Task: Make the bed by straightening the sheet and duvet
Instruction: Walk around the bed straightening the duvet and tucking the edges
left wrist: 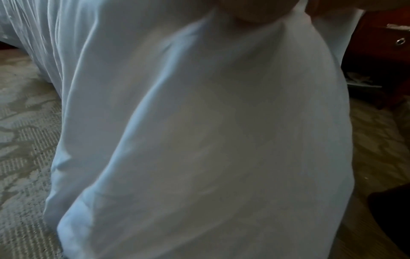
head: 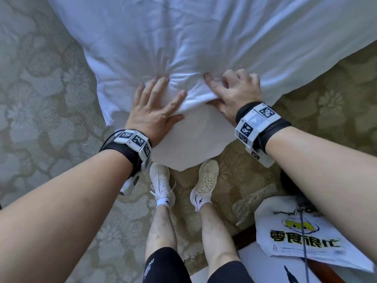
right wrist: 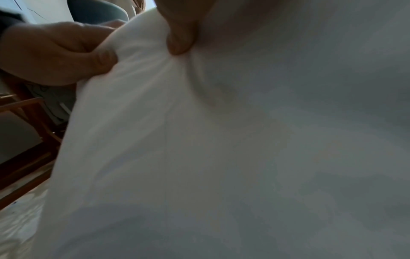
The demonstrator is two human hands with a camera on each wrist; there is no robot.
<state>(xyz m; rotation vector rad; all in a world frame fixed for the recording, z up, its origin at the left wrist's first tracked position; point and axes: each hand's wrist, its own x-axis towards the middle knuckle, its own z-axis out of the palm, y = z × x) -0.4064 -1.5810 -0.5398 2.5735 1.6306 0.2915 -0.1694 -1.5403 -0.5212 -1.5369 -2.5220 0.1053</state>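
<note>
A white duvet point(head: 183, 37) covers the bed, and one corner of it hangs down toward my feet. My left hand point(head: 157, 103) lies on this corner with its fingers spread on top and its thumb tucked under a fold, so it pinches the cloth. My right hand point(head: 230, 88) is just to the right, fingers curled into the fabric and thumb beneath, and it grips a bunched fold. The hanging duvet point(left wrist: 199, 140) fills the left wrist view. In the right wrist view my right thumb point(right wrist: 179, 35) and my left hand point(right wrist: 55, 52) both pinch the duvet point(right wrist: 221, 157). I cannot tell the sheet apart from the duvet.
Patterned carpet point(head: 40, 99) surrounds the bed corner. My feet in white shoes point(head: 161, 182) stand right below the hanging corner. A printed white bag point(head: 295, 231) lies on wooden furniture at the lower right. A dark red nightstand point(left wrist: 381, 52) and a wooden chair frame point(right wrist: 26, 122) stand nearby.
</note>
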